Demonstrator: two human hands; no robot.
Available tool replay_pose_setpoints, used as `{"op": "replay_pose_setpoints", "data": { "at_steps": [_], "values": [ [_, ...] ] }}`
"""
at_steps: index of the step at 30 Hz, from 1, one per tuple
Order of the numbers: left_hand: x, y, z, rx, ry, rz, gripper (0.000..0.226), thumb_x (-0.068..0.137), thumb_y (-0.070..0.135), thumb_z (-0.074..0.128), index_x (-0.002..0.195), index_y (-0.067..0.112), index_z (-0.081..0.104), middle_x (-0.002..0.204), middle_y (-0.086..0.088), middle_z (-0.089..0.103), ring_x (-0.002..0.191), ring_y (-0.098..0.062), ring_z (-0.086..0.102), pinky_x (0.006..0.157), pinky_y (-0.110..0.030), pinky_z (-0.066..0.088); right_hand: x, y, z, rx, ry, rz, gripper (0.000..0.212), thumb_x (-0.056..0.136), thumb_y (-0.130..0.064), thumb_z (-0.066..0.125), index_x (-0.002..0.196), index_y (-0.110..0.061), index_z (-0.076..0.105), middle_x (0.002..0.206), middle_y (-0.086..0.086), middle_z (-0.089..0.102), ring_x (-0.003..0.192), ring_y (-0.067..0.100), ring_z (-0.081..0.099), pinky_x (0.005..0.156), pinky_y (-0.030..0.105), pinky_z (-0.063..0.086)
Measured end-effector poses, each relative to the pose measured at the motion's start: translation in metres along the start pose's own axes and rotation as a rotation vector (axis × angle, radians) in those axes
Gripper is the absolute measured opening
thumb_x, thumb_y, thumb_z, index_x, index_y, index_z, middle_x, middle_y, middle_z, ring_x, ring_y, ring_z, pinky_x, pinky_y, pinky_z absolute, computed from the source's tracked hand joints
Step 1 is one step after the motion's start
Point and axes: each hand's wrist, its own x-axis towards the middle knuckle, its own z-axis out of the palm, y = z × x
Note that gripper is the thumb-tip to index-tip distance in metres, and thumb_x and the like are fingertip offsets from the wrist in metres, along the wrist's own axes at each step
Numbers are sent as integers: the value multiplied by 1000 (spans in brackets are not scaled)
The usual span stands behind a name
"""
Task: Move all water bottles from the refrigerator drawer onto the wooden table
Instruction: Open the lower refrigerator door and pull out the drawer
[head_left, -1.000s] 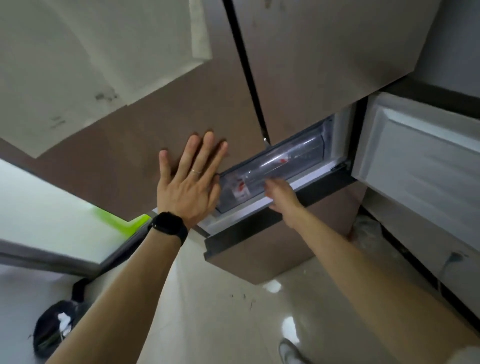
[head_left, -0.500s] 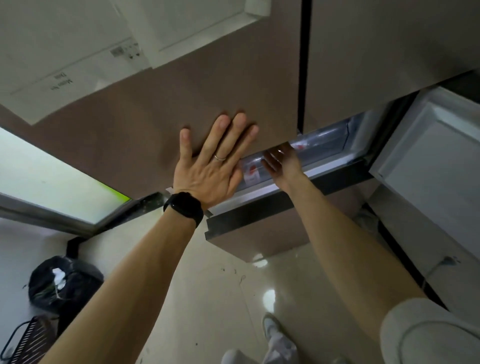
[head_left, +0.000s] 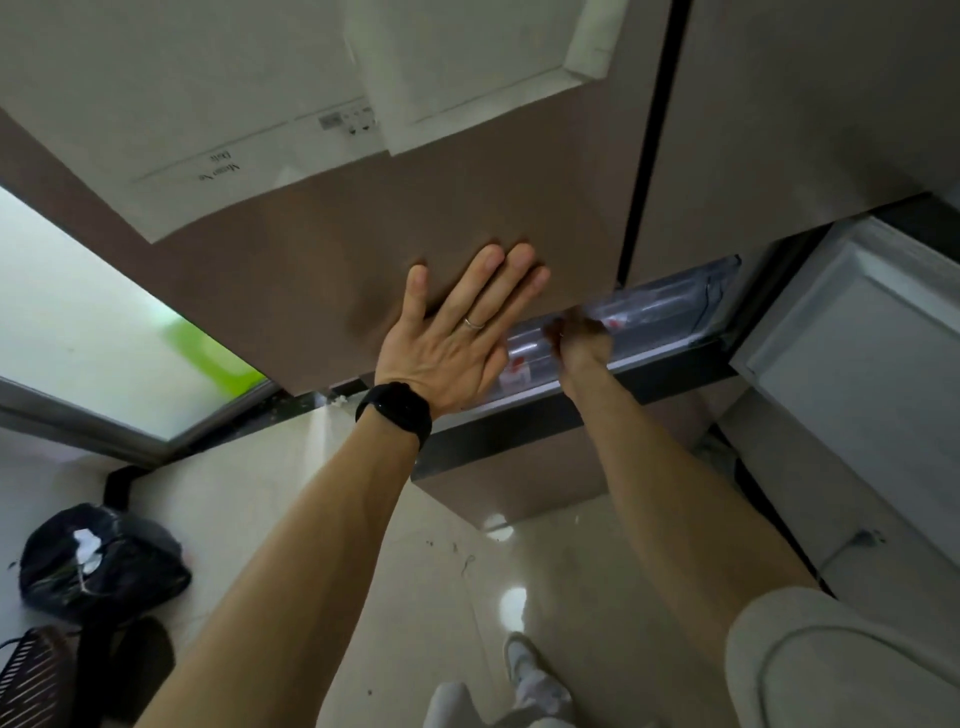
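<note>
The clear refrigerator drawer (head_left: 719, 296) shows in the gap under the brown upper door (head_left: 311, 270). Clear water bottles with red labels lie inside: one (head_left: 519, 361) just left of my right wrist, another (head_left: 654, 306) further right. My left hand (head_left: 457, 338) presses flat on the brown door, fingers straight. Blurred by motion, my right hand (head_left: 582, 340) reaches into the drawer among the bottles. Its fingertips are hidden under the door's edge, so I cannot tell whether it holds a bottle. The wooden table is out of view.
The lower door (head_left: 857, 364) stands open at the right, white inside. A black bag (head_left: 98, 566) and a dark basket (head_left: 31, 675) sit on the tiled floor at lower left. My shoe (head_left: 530, 670) is below the drawer.
My right hand has moved from the drawer's front rim up and deeper into the drawer. My view has shifted closer to the door, which hides more of the drawer. My left hand stays flat on the door.
</note>
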Motion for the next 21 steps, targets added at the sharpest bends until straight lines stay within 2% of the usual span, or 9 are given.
{"op": "replay_pose_setpoints", "data": {
  "at_steps": [1,3,5,7,11,17,21],
  "values": [
    [0,0,0,13,6,7,75,97,46,37,160,26,2,164,-3,-27,151,-21,-25,115,-55,-22,-3,2,-3,13,18,2,25,104,-27,47,118,-10,59,105,11,65,76,14,63,53,17,44],
    [0,0,1,31,18,17,76,97,47,37,160,26,1,164,-4,-27,151,-22,-24,115,-56,-22,-16,8,-9,-32,-23,14,27,99,-41,56,98,-15,63,93,8,67,74,17,63,65,25,50],
    [0,1,3,45,29,17,76,97,48,36,160,26,1,164,-5,-26,151,-23,-24,115,-56,-22,-22,12,-18,-41,-26,-5,36,92,-47,64,99,-13,65,87,6,68,76,17,65,74,34,54],
    [1,0,3,52,35,18,74,98,48,33,160,25,0,164,-5,-26,151,-23,-24,115,-56,-22,-28,13,-29,-5,-49,4,38,90,-45,68,103,-9,67,84,5,67,72,16,62,70,32,51],
    [0,0,4,73,48,31,71,99,48,29,161,25,2,165,-5,-23,152,-23,-22,116,-57,-20,-43,21,-43,47,-41,17,23,92,-33,69,85,-12,64,67,3,64,62,15,55,67,33,48],
    [1,1,3,90,46,24,75,97,46,33,161,24,1,165,-5,-23,152,-23,-22,116,-57,-21,-70,36,-73,68,-16,57,21,89,-28,73,93,-9,64,72,4,67,63,12,60,65,28,52],
    [2,1,2,93,42,23,75,96,45,33,161,24,2,165,-5,-23,152,-22,-22,116,-58,-21,-90,42,-88,107,22,96,19,89,-22,73,92,-6,63,69,6,66,61,13,62,60,25,54]
  ]
}}
